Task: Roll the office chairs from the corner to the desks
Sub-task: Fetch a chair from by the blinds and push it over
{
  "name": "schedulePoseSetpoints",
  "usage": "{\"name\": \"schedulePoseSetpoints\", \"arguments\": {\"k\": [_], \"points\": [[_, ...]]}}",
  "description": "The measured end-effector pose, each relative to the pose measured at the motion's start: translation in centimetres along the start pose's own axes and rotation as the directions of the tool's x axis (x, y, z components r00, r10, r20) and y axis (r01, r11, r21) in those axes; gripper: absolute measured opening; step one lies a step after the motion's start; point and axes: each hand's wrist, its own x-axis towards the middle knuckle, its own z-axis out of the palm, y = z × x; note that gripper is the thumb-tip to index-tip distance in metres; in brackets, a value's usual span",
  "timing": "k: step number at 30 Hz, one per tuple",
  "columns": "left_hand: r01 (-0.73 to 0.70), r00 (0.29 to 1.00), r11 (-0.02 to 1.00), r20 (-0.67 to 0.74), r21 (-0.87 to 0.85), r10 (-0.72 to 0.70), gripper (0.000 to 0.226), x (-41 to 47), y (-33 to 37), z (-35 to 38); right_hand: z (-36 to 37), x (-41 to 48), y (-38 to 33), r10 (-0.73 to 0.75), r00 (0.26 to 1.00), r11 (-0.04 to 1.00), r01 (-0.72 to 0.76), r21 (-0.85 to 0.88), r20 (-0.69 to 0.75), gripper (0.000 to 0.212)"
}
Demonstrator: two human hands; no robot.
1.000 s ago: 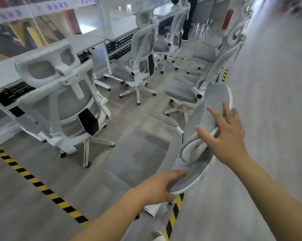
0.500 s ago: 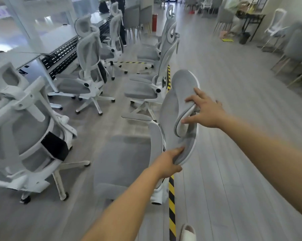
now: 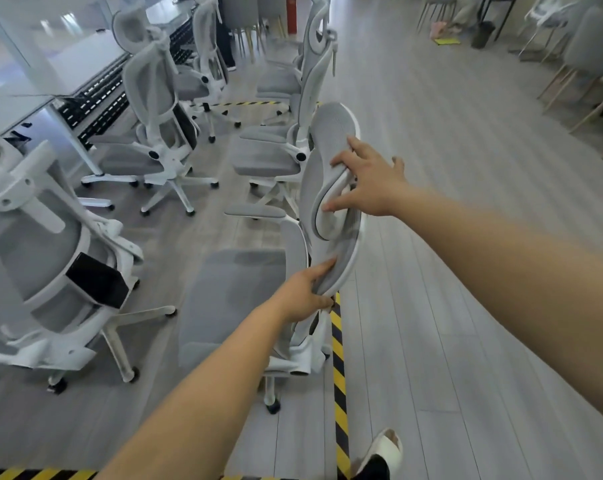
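A grey mesh office chair (image 3: 237, 306) with a white frame stands right in front of me, its back toward me, on the yellow-black floor tape. My left hand (image 3: 303, 294) grips the lower edge of its headrest (image 3: 331, 174). My right hand (image 3: 369, 181) holds the headrest's upper part, fingers curled over its rim. White desks (image 3: 68, 74) run along the left side.
More grey-white chairs stand around: one close at the left (image 3: 47, 258), one at the desk (image 3: 154, 133), two in line ahead (image 3: 286, 147). Hazard tape (image 3: 340, 386) runs along the floor. Open wooden floor lies to the right. My slippered foot (image 3: 383, 452) shows below.
The view has swung to the right and along the aisle. The chair has turned with it, from slanted across the tape to lined up with the row. Both hands kept their hold on the headrest.
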Motion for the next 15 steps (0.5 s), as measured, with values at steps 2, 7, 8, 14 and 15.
{"name": "schedulePoseSetpoints", "arguments": {"k": [2, 7, 8, 14, 15], "points": [[0.024, 1.000, 0.999, -0.016, -0.032, -0.024, 0.081, -0.1, -0.1, 0.3, 0.3, 0.0, 0.1, -0.006, 1.000, 1.000, 0.006, -0.006, -0.011, 0.082], [0.120, 0.986, 0.989, -0.131, 0.087, -0.108, 0.072, -1.1, 1.2, 1.8, 0.7, -0.2, 1.0, -0.068, 0.998, 0.997, 0.068, -0.036, -0.010, 0.092], [0.145, 0.976, 0.982, -0.182, 0.119, -0.122, 0.068, -1.5, 2.1, 2.3, 0.6, -0.3, 1.4, -0.090, 0.996, 0.996, 0.090, -0.028, -0.012, 0.094], [0.039, 0.844, 0.983, -0.533, 0.177, 0.062, 0.042, -0.6, 10.8, 7.1, -1.1, -1.5, 8.8, -0.094, 0.991, 0.979, 0.108, 0.174, -0.091, 0.082], [0.010, 0.840, 0.985, -0.536, 0.170, 0.084, 0.042, 0.4, 12.4, 7.7, -1.3, -1.6, 11.0, -0.065, 0.993, 0.977, 0.083, 0.197, -0.096, 0.080]]}}
